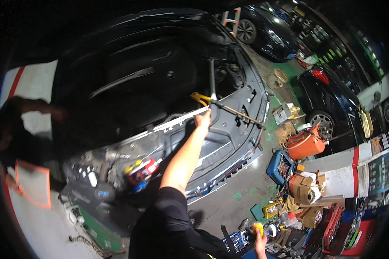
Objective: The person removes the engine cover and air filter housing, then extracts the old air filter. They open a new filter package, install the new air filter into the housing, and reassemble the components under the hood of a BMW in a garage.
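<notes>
A black car's engine bay with a BMW badge (170, 74) on its dark cover lies before me. My left hand (203, 119) reaches to the bay's front edge, at the right end of a bright strip (178, 120); whether its fingers grip the strip is unclear. Just above it is a yellow-ended tool (201, 98) with a long thin rod running to the right, close to an upright metal bar (212, 77). Low at the right, my right hand (260, 243) holds a small yellow object (258, 228), its kind unclear.
A red container (144, 170) and loose parts lie at the bay's lower left. At far left, a person's hand (14, 184) is at an orange-edged sheet (34, 183). An orange tank (306, 144), blue case (279, 166), cardboard boxes (303, 189) and tools crowd the right floor. More cars stand beyond.
</notes>
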`<state>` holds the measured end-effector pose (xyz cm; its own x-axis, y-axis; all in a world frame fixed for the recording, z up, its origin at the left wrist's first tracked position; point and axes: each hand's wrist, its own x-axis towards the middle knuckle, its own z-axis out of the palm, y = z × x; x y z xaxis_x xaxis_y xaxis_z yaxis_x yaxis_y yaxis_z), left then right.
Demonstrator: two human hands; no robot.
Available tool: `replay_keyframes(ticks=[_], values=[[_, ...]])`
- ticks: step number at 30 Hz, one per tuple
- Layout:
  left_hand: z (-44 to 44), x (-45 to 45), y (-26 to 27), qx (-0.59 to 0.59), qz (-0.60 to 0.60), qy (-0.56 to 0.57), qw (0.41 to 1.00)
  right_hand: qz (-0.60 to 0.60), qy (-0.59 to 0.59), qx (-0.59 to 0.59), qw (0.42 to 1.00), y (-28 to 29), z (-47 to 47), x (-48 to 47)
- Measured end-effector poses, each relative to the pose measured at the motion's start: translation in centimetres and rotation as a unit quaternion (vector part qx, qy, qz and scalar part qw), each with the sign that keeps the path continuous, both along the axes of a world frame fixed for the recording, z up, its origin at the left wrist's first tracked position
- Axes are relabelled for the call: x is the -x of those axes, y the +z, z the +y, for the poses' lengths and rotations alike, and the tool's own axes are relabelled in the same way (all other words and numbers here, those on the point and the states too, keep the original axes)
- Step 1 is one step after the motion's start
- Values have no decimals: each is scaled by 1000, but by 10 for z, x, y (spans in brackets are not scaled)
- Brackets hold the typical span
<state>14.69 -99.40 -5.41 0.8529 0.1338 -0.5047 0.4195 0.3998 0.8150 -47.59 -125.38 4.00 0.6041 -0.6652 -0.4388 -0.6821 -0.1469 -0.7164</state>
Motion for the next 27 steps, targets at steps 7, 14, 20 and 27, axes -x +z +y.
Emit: replay_keyframes(ticks=[7,14,20,27], values=[[-43,-148,-38,-194,173,78,962,108,-186,-90,972,-34,-2,43],[-78,-120,6,-18,191,214,958,79,-192,-129,970,-34,10,13],[-58,79,106,215,40,253,942,-94,-73,-217,969,-33,-20,-50],[262,208,125,273,-17,466,841,-110,184,-301,929,8,-5,-186]])
